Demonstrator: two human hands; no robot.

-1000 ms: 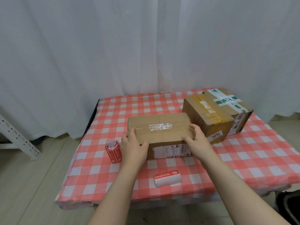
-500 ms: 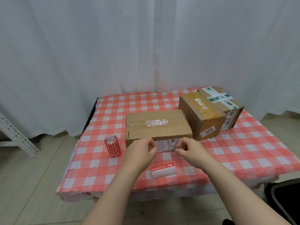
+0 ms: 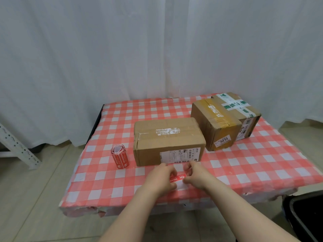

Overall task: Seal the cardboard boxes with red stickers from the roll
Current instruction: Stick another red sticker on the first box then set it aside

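Red-and-white checked tablecloth (image 3: 262, 165), brown cardboard boxes (image 3: 167, 140), red sticker roll (image 3: 120, 157), white curtain (image 3: 122, 58)

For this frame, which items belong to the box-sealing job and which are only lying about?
Job: upright roll of red stickers; red-and-white sticker strip pinched by left hand and right hand; plain brown cardboard box; yellow-taped cardboard box; green-and-white-taped cardboard box.
Lying about: white curtain; grey perforated metal frame; black bin; red-checked tablecloth.
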